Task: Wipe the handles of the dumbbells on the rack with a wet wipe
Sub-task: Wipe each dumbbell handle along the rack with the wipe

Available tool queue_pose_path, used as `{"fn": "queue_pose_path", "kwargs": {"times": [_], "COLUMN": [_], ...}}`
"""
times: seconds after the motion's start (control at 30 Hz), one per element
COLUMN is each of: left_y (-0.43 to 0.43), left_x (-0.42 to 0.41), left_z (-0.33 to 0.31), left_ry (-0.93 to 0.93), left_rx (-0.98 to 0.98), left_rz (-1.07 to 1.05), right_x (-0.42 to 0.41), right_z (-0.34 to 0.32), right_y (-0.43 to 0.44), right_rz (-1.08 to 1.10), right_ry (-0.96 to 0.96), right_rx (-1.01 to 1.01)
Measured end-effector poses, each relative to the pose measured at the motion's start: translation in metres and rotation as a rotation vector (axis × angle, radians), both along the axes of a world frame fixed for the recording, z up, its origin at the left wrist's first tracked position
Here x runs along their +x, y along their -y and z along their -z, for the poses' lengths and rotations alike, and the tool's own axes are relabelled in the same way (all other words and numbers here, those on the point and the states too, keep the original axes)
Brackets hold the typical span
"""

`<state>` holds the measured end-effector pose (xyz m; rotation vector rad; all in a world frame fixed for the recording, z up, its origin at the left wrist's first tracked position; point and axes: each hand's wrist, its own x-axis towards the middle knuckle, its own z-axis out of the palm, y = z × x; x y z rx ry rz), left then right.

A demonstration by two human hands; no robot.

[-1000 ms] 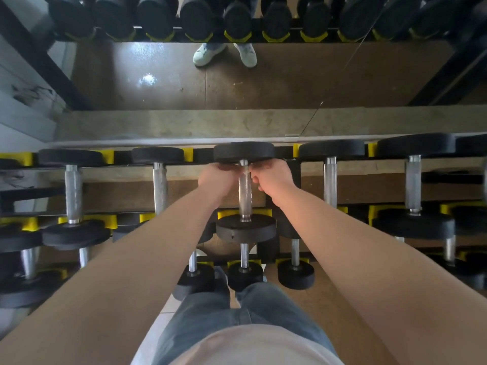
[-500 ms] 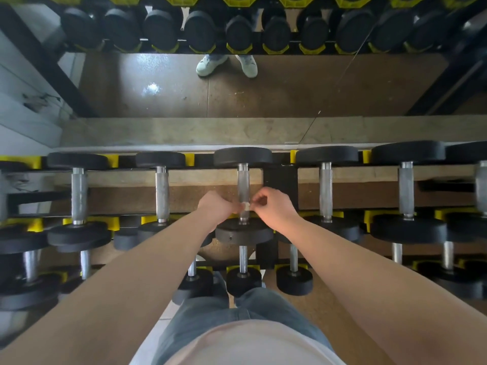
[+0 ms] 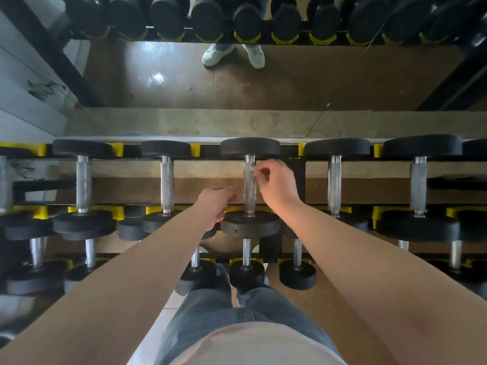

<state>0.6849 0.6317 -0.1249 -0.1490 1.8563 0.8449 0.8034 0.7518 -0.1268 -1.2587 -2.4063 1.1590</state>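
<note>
At frame centre, the right hand point(image 3: 276, 183) pinched a thin white wet wipe point(image 3: 252, 170) against the knurled steel dumbbell handle point(image 3: 249, 198); the left hand point(image 3: 214, 204) apparently pinched its other end, keeping it taut for rubbing.

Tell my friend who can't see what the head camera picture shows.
Two bare hands work on the metal handle of the middle dumbbell on a rack: the right hand pinches a small wipe near its far end, and the left hand curls beside its near end. More black dumbbells sit in rows on either side.
</note>
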Motion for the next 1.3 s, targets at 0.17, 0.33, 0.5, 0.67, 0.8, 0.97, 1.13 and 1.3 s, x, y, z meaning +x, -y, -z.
{"fn": "queue_pose_path", "kwargs": {"times": [0.17,0.33,0.5,0.67,0.8,0.97,1.13,1.3], "left_y": [0.0,0.002,0.001,-0.004,-0.004,0.001,0.0,0.001], "left_x": [0.0,0.002,0.0,-0.001,-0.001,0.0,0.0,-0.005], "left_z": [-0.002,-0.003,-0.002,-0.008,-0.01,-0.012,-0.014,-0.019], "left_ry": [0.011,0.015,0.033,0.057,0.073,0.076,0.077,0.072], "left_rx": [0.002,0.017,0.003,-0.028,-0.037,-0.007,0.02,0.035], "left_rz": [0.025,0.045,0.03,0.019,0.0,-0.018,-0.032,-0.03], "right_x": [0.002,0.031,0.024,-0.001,-0.009,0.017,0.027,0.014], "right_z": [0.001,-0.005,-0.004,-0.002,-0.004,-0.007,-0.011,-0.001], "right_y": [0.0,0.012,0.012,0.001,-0.003,0.001,0.006,0.003], "right_rz": [-0.099,-0.467,-0.426,-0.147,-0.136,-0.628,-0.636,0.048], "right_ry": [0.045,0.201,0.198,0.035,-0.005,0.174,0.272,0.055], "right_rx": [0.002,-0.018,-0.012,0.059,0.143,0.065,-0.089,-0.272]}}
